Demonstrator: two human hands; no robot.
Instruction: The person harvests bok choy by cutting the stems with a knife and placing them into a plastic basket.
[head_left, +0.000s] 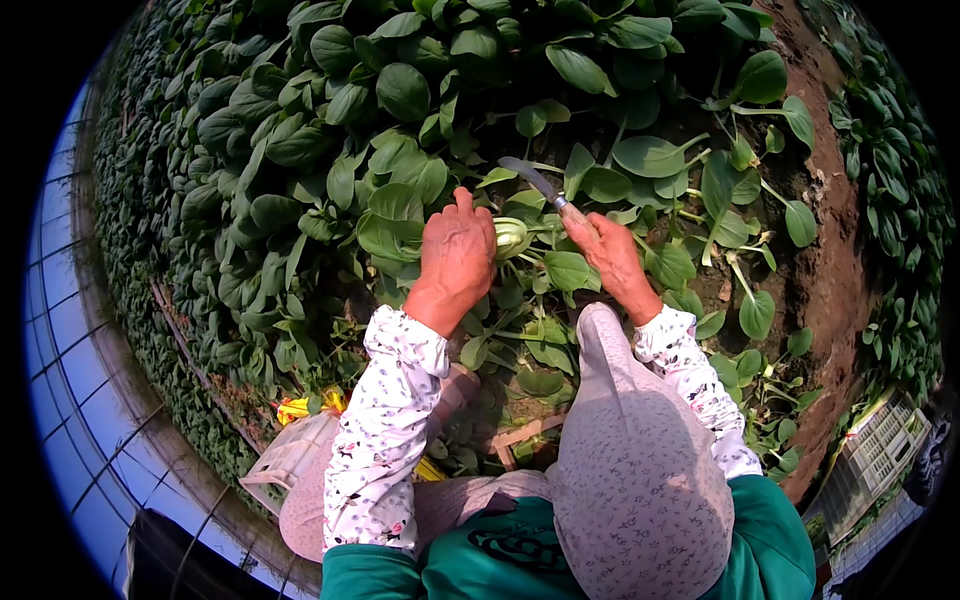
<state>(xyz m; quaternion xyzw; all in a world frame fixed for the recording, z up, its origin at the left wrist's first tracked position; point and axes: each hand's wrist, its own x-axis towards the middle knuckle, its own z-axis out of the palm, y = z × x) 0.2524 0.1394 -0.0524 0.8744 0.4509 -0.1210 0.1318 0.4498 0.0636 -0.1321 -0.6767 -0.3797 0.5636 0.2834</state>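
Observation:
My left hand (459, 246) is closed around a leafy green plant that looks like bok choy (397, 217); its leaves stick out to the left of the hand and its pale cut base (511, 237) to the right. In my right hand (609, 255) is a small knife with a curved blade (531, 178) and a wooden handle, the blade pointing up and left, above the plant's base. The two hands are apart. Loose leaves (566, 270) lie on the soil below and between them. My left palm and fingertips are mostly hidden.
Dense rows of standing leafy greens (300, 142) fill the left and top. Detached leaves (756, 313) lie on the right beside a bare soil furrow (832, 270). A pale plastic crate (289, 454) is at lower left, another crate (874, 450) at lower right. My raised knee (637, 450) is between my arms.

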